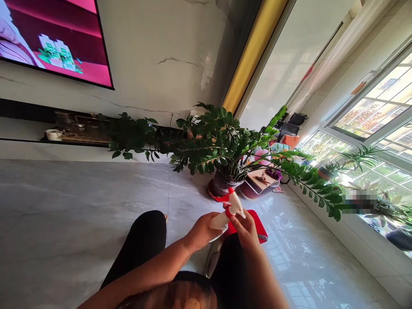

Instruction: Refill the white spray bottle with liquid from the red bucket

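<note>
A white spray bottle with a red collar and red nozzle tip is tilted in front of me, between my knees. My left hand is wrapped round the bottle's body. At the sprayer head, my right hand is closed about the red collar, its thumb and fingers on either side. Just beyond the bottle stands a dark plant pot on a red saucer, and a large leafy green plant spreads out from it. Partly behind my right hand lies a red plastic container.
Beside the pot is a round striped stool or bin with a board and dried pieces on top. Long plant stems reach right towards the window ledge. A low shelf runs along the wall, with a television above it.
</note>
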Motion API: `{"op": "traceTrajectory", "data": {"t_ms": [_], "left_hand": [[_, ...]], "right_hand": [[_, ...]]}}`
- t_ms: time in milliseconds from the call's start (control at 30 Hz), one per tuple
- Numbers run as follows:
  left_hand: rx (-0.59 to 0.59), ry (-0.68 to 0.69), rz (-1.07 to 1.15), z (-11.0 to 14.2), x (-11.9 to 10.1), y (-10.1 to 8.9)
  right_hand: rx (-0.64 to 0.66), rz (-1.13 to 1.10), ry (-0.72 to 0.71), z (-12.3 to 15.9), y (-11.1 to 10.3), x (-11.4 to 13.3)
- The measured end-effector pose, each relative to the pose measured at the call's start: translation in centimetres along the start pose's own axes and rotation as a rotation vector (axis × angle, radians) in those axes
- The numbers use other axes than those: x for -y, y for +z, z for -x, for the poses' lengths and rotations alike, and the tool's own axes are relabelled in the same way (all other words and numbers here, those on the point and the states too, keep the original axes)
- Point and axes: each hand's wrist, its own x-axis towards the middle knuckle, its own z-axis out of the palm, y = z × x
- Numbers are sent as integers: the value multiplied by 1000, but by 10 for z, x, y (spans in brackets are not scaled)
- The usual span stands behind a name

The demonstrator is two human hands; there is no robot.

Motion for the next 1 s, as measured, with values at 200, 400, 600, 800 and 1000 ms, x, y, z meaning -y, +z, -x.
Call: {"op": "traceTrajectory", "data": {"t_ms": [200, 400, 600, 800, 1000], "left_hand": [[-6, -11, 19, 1, -4, 2], [-12, -31, -36, 3, -11, 3], [-4, -23, 17, 2, -3, 4], [-12, 10, 10, 1, 3, 4], [-28, 28, 3, 3, 0, 7]], "right_hand": [[-110, 106, -44, -4, 2, -8], [-99, 172, -76, -1, -5, 6], [-93, 365, -81, 7, 0, 20], [-191, 302, -36, 10, 5, 7], [-258, 220, -39, 12, 10, -11]]}}
